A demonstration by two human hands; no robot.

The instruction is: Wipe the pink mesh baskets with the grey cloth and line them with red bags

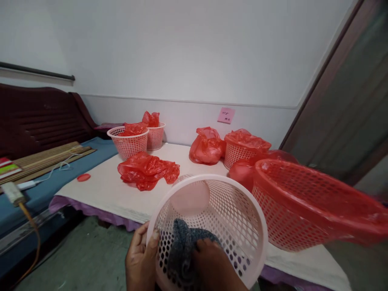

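Note:
A pale pink plastic basket (245, 202) with perforated walls is tilted toward me at the table's front edge. My left hand (142, 258) grips its rim on the left, thumb over the edge. Inside the basket, my right hand (212, 258) is closed on a dark grey-blue speckled cloth (182, 246), pressed against the basket's inner wall. The right fingertips are partly hidden in the cloth. Just beyond the basket lies a crumpled red plastic bag (147, 169).
A basket covered with red plastic (285, 206) stands close on the right. Behind are a red bag bundle (207, 147), a lined basket (239, 151) and two baskets (130, 143) at the left. A red lid (83, 177) lies on the white-covered table (100, 198); a power strip (13, 194) is far left.

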